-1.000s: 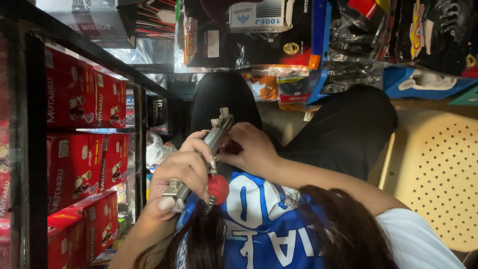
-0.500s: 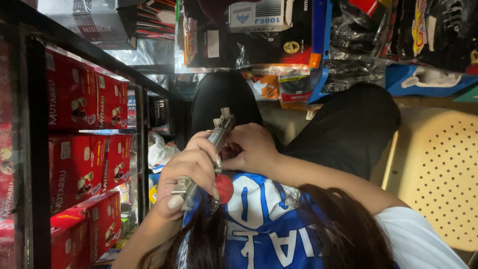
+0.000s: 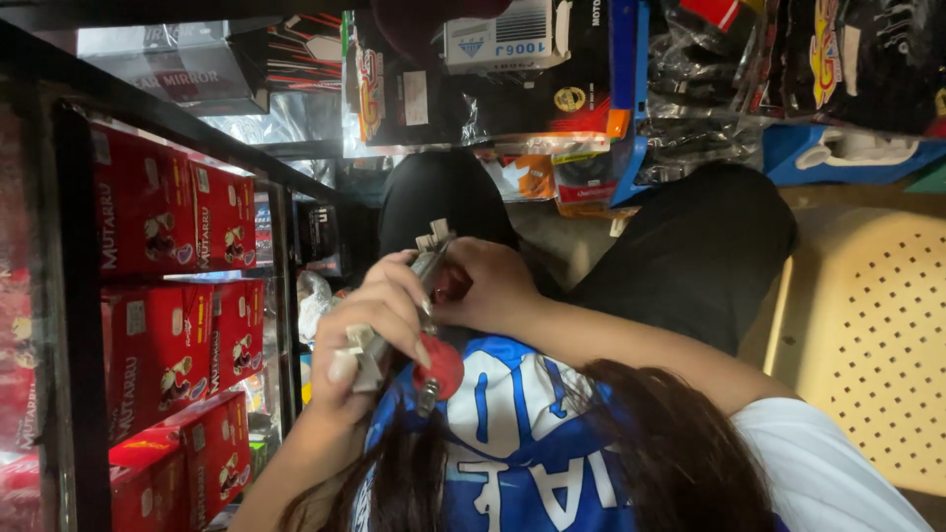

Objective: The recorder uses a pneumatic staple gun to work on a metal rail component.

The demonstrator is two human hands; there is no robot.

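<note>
Little had moved since the earlier frames: both hands stayed in place on the metal tool [image 3: 394, 315], which had tilted only slightly. The left hand [image 3: 370, 330] was clenched around the tool's lower shaft, fingers wrapped over it. The right hand [image 3: 483, 286] pinched the upper part, just below the notched tip that pointed far and up. A red round tag [image 3: 440, 366] hung from the tool, just beside the left fingers, over the blue-and-white shirt [image 3: 512, 433]. Red boxes [image 3: 168, 286] filled the shelf [image 3: 74, 296] on the left; a cream perforated chair [image 3: 867, 335] stood right.
</note>
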